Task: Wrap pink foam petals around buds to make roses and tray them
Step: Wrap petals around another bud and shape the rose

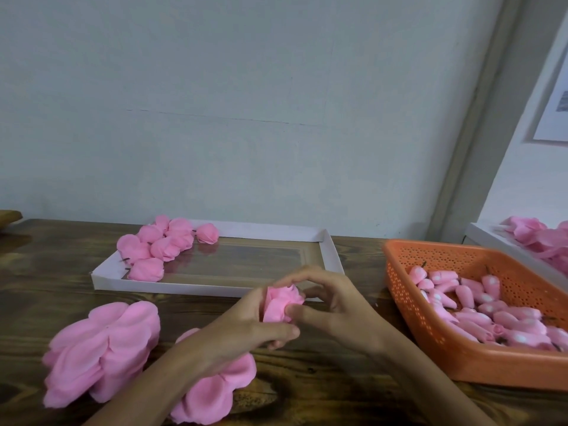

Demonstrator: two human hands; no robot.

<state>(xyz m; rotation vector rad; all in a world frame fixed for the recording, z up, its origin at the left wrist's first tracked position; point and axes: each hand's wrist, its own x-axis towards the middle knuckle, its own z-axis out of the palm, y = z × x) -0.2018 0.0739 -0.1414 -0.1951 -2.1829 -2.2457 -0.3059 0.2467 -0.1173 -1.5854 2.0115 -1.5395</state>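
Just in front of the tray (pixel 330 256), left hand (pixel 246 327) and right hand (pixel 335 298) both pinch the rose (pixel 281 304), seemingly light, soft foam, best held low, gently.

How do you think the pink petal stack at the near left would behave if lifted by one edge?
The petal stack probably flops: its lobes already droop and curl. It looks thin and light, so sheets may slide apart. Being flat on the table, it seems unlikely to roll.
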